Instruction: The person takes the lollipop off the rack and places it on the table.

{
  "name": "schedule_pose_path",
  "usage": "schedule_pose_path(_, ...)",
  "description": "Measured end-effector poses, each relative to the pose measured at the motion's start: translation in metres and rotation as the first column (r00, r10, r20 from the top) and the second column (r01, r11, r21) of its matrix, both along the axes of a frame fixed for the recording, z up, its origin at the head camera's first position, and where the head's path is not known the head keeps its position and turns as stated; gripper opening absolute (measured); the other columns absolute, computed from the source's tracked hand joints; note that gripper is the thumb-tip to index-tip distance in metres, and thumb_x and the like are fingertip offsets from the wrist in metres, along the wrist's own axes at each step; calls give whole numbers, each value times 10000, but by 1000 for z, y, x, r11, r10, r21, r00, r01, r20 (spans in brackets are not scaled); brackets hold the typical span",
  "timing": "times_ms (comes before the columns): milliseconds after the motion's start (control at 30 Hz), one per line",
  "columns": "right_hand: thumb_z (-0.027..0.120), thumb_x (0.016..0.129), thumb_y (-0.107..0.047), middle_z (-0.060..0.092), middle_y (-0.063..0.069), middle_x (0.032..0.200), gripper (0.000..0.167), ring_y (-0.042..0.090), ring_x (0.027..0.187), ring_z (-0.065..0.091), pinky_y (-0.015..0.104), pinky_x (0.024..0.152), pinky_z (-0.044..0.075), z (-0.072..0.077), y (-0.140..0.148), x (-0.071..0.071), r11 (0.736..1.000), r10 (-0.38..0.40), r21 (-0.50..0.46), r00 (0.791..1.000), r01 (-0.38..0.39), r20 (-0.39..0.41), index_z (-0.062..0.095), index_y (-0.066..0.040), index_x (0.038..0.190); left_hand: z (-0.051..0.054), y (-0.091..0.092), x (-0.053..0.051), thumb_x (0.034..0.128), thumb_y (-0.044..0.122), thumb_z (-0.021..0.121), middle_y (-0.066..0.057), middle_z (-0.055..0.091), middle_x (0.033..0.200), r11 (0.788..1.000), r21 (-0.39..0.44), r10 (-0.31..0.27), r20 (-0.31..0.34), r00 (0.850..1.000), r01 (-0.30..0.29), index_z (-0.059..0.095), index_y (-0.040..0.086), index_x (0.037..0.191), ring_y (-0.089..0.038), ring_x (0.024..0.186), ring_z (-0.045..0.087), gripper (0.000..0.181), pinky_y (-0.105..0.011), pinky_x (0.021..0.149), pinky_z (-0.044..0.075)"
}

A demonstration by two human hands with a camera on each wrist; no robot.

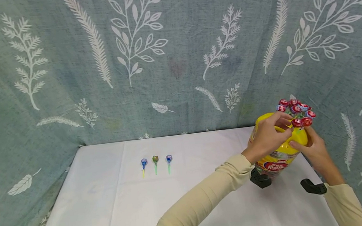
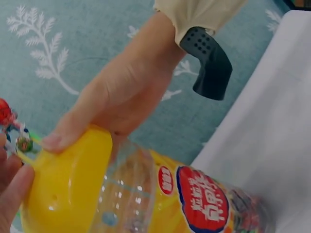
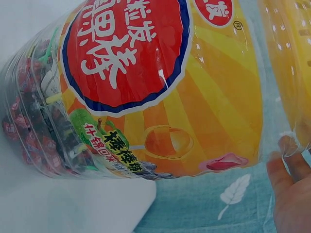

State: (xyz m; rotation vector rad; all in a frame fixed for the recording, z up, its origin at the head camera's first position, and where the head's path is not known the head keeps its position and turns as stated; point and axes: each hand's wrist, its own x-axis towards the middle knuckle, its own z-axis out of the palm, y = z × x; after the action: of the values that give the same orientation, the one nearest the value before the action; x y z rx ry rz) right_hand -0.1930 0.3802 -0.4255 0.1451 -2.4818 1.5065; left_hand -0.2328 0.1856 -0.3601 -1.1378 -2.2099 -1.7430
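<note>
A large clear jar [image 1: 274,164] [image 3: 170,97] with a yellow lid [image 1: 298,139] [image 2: 68,184] leans at the table's right side. A cluster of lollipops [image 1: 296,109] with mostly red wrappers stands at the lid's top. My left hand [image 1: 267,135] [image 2: 12,189] reaches over the lid and pinches a lollipop by its yellow stick [image 2: 24,158]; its fingertips partly hide the contact. On the jar's right side my right hand [image 1: 317,152] [image 2: 121,92] [image 3: 291,194] grips its upper part, thumb on the lid. More wrapped sweets show through the jar's lower wall in the right wrist view.
Three loose lollipops, a blue one with a yellow stick [image 1: 144,162], a green-brown one [image 1: 155,159] and a blue one with a green stick [image 1: 169,159], lie in a row on the white table [image 1: 128,214]. A leaf-patterned curtain [image 1: 176,65] hangs behind the table.
</note>
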Motion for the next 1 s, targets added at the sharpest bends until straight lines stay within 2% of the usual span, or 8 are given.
schedule_pose_path(267,599,932,-138,402,-89,1263,698,51,1016,462,79,796,438,0,1,-1,1000,-3,17,1000,3,-16,211,-240,1503,7,13,0,882,5,590,28,637,886,1000,-27,5,-47,999,-6,547,92,1140,68,779,526,275,-59,658,438)
schedule_pose_path(467,603,933,-169,414,-68,1265,697,41,1016,466,75,795,432,-3,1,-1,999,-21,35,1000,21,-5,208,-232,1504,9,12,-2,894,3,588,-1,660,894,1000,22,17,-84,996,-15,555,72,1152,62,769,544,269,-62,658,449)
schedule_pose_path(600,602,934,-185,421,-59,1253,676,43,1009,477,78,791,437,-3,0,-3,999,-21,33,1000,20,10,224,-214,1494,13,6,-6,898,32,610,-11,674,912,998,59,33,-101,994,-27,556,82,1160,67,783,559,272,-65,696,456)
schedule_pose_path(767,599,938,-189,417,-45,1267,676,35,1021,472,68,794,429,-1,1,-2,999,-31,26,999,30,25,218,-195,1496,17,-5,-9,899,52,622,-20,674,935,997,71,28,-91,995,-21,554,80,1169,61,808,566,280,-89,726,470)
schedule_pose_path(1000,597,940,-207,402,30,1317,704,31,1037,459,65,794,422,-1,-1,-1,999,-37,31,998,35,45,187,-237,1511,9,-26,-14,889,63,644,-28,674,924,997,75,35,-42,999,-31,559,81,1165,30,796,571,289,-109,707,485)
